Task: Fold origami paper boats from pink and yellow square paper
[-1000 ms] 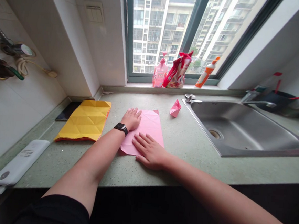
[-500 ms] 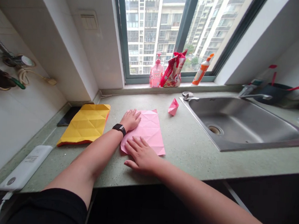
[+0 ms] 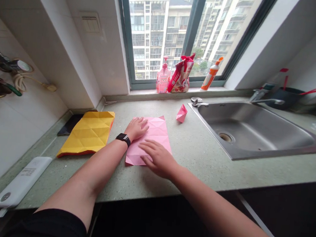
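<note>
Head shows two hands [image 3: 136, 129] [image 3: 160, 159], pink paper [image 3: 158, 130], one sink [image 3: 255, 131].

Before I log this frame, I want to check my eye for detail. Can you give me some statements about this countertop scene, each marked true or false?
1. The left hand lies on the creased pink paper. True.
2. The black wristwatch is on the right wrist. False: it is on the left wrist.
3. The small folded pink paper piece is left of the stainless steel sink. True.
4. The creased yellow paper lies right of the creased pink paper. False: it lies to the left.
5. The orange-and-white bottle is on the windowsill. True.
</note>
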A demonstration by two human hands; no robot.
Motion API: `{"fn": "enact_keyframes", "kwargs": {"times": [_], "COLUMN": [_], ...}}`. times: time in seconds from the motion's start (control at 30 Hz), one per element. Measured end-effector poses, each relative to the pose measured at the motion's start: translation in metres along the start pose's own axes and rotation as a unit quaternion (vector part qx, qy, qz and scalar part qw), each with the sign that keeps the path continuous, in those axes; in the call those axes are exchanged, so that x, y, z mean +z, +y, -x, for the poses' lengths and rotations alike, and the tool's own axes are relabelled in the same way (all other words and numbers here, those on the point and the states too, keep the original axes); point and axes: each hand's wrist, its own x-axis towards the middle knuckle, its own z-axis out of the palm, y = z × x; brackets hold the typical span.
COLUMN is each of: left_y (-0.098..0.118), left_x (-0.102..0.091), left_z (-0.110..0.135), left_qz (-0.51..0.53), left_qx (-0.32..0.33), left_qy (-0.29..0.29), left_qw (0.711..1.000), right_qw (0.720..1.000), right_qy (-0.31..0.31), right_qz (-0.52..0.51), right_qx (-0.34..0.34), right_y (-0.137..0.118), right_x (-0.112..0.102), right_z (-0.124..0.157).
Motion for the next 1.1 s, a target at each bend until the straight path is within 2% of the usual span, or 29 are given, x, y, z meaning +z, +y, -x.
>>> {"fn": "enact_keyframes", "kwargs": {"times": [0.07, 0.17, 0.3, 0.43, 0.57, 0.67, 0.8, 0.87, 0.93, 1.03, 1.1], "left_y": [0.0, 0.0, 0.002, 0.01, 0.017, 0.015, 0.005, 0.0, -0.003, -0.004, -0.002], "left_x": [0.0, 0.001, -0.003, -0.015, -0.026, -0.033, -0.043, -0.047, -0.048, -0.046, -0.042], "left_z": [0.001, 0.002, 0.003, 0.015, 0.056, 0.101, 0.155, 0.172, 0.182, 0.188, 0.188], "left_qz": [0.001, 0.004, 0.007, 0.012, 0.037, 0.057, 0.074, 0.093, 0.121, 0.157, 0.168], "left_qx": [0.003, 0.008, 0.021, 0.063, 0.162, 0.244, 0.255, 0.243, 0.224, 0.207, 0.21], "left_qy": [0.008, 0.02, 0.032, 0.035, -0.003, -0.083, -0.13, -0.116, -0.075, -0.001, 0.027], "left_qw": [1.0, 1.0, 0.999, 0.997, 0.986, 0.964, 0.955, 0.958, 0.964, 0.966, 0.963], "right_qw": [0.994, 0.981, 0.981, 0.979, 0.982, 0.983, 0.982, 0.984, 0.985, 0.988, 0.99], "right_qy": [-0.028, -0.091, -0.074, -0.071, -0.061, -0.057, -0.057, -0.054, -0.052, -0.047, -0.044], "right_qz": [0.072, 0.122, 0.126, 0.131, 0.126, 0.125, 0.123, 0.117, 0.107, 0.084, 0.07], "right_qx": [0.08, 0.119, 0.128, 0.137, 0.129, 0.126, 0.128, 0.126, 0.123, 0.119, 0.116], "right_y": [0.025, 0.049, 0.058, 0.057, 0.058, 0.06, 0.063, 0.064, 0.066, 0.068, 0.069], "right_x": [-0.004, -0.004, -0.002, -0.001, 0.002, 0.004, 0.006, 0.005, 0.002, -0.004, -0.008], "right_z": [0.006, 0.024, 0.05, 0.058, 0.056, 0.056, 0.058, 0.059, 0.06, 0.062, 0.064]}}
